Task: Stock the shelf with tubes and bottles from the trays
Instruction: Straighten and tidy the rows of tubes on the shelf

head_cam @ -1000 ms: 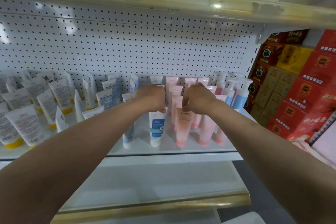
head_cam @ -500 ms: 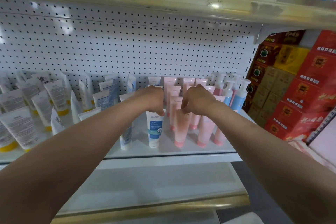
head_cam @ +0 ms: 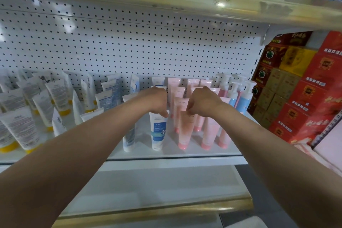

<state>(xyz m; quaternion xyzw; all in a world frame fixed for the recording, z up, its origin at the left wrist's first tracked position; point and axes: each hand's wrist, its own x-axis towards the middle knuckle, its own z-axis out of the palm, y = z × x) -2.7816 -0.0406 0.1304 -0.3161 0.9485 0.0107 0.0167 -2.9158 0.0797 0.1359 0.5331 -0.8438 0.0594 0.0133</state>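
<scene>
Both my arms reach onto the white shelf [head_cam: 174, 159]. My left hand [head_cam: 155, 101] pinches the top edge of a white tube with a blue label [head_cam: 158, 131], which stands cap down at the front. My right hand [head_cam: 201, 102] grips the top of a pink tube [head_cam: 185, 131] standing cap down beside it. More pink tubes [head_cam: 209, 135] stand in rows behind and to the right. Blue and pink pump bottles [head_cam: 242, 98] fill the shelf's right end.
White tubes with yellow caps [head_cam: 27, 129] and other white tubes lean across the left half of the shelf. A pegboard back panel [head_cam: 129, 48] rises behind. An upper shelf [head_cam: 185, 0] overhangs. Red and yellow cartons [head_cam: 305, 89] are stacked to the right. A lower shelf [head_cam: 157, 187] lies below.
Both hands stay on the same two tube tops; they have barely shifted. The view has tilted slightly.
</scene>
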